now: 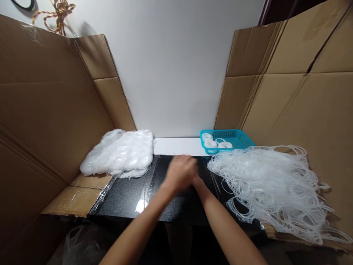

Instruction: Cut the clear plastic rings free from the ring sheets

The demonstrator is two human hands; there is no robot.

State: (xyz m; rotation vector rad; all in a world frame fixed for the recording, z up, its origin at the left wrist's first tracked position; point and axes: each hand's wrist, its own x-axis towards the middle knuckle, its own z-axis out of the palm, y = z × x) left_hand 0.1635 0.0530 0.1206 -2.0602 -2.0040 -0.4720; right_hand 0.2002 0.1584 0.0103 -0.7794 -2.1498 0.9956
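Both my hands meet over the middle of the black table top (124,198). My left hand (179,173) lies over my right hand (196,181) and hides most of it. The hands are blurred, so I cannot tell whether they hold anything. To their right spreads a loose heap of clear plastic rings (273,184). At the left rests a tidy pile of clear plastic pieces (120,152). A small blue basket (239,137) with a few white rolled pieces stands behind the loose heap.
Brown cardboard walls (46,110) close in the left and right sides. A white wall lies straight ahead. A clear plastic bag (79,243) hangs below the table's front left edge.
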